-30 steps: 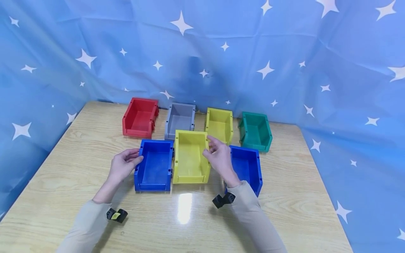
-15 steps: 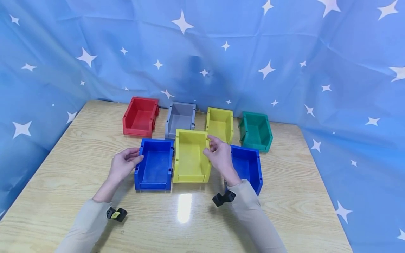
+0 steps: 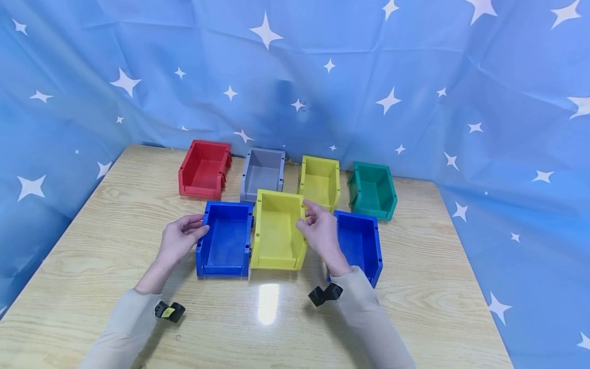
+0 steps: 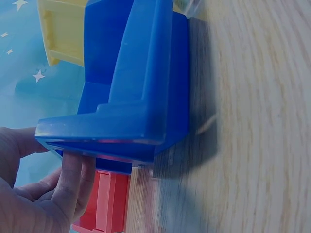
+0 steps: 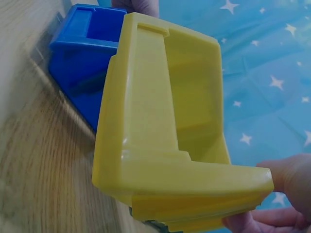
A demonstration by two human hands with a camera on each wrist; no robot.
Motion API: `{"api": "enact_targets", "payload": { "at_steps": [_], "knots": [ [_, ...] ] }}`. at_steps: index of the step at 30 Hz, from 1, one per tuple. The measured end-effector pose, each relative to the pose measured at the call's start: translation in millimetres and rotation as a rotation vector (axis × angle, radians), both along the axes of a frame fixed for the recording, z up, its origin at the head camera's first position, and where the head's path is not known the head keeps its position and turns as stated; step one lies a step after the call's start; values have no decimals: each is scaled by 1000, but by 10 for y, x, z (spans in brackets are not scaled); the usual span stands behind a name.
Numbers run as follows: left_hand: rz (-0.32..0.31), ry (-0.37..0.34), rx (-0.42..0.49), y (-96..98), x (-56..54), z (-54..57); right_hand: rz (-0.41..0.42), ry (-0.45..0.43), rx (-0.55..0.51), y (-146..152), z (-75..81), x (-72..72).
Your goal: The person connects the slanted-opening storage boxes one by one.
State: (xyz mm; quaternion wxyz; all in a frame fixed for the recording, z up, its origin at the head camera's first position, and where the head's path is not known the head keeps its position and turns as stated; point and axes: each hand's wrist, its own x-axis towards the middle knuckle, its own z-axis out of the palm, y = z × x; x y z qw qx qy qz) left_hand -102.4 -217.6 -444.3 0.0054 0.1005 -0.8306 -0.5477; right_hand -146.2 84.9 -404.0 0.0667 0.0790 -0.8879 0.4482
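In the head view my left hand [image 3: 178, 239] pinches the left side wall of a blue storage bin [image 3: 226, 240]. The left wrist view has the thumb at the rim of this blue bin [image 4: 131, 87] and curled fingers under its outer lip. My right hand [image 3: 321, 230] pinches the right wall of a yellow storage bin [image 3: 278, 225], just right of the blue one. Both bins are empty, with their low fronts towards me. The yellow bin [image 5: 146, 97] rises higher than the blue bin [image 5: 82, 58] in the right wrist view, their sides close together.
Behind stand a red bin [image 3: 205, 169], a grey bin [image 3: 264, 174], a second yellow bin [image 3: 319, 182] and a green bin [image 3: 373, 190]. Another blue bin [image 3: 357, 246] sits right of my right hand, partly hidden by the wrist. A starry blue cloth [image 3: 295, 66] hangs behind the table [image 3: 221, 328].
The yellow bin in my right hand has shifted slightly, its front edge now a little nearer to me and further left. My left hand and the blue bin have hardly moved.
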Motion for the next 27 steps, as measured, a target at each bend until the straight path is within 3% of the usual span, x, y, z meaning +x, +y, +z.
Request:
{"api": "enact_targets", "payload": {
  "at_steps": [19,21,27],
  "knots": [
    [-5,6,-11,4,-5,-19,28,53,-45,22,-30,55],
    [-3,6,-16,3,-4,-25,40,38,-72,32,-27,48],
    [-1,7,-14,5,1,-52,36,-118,-185,52,-41,30]
  ]
}}
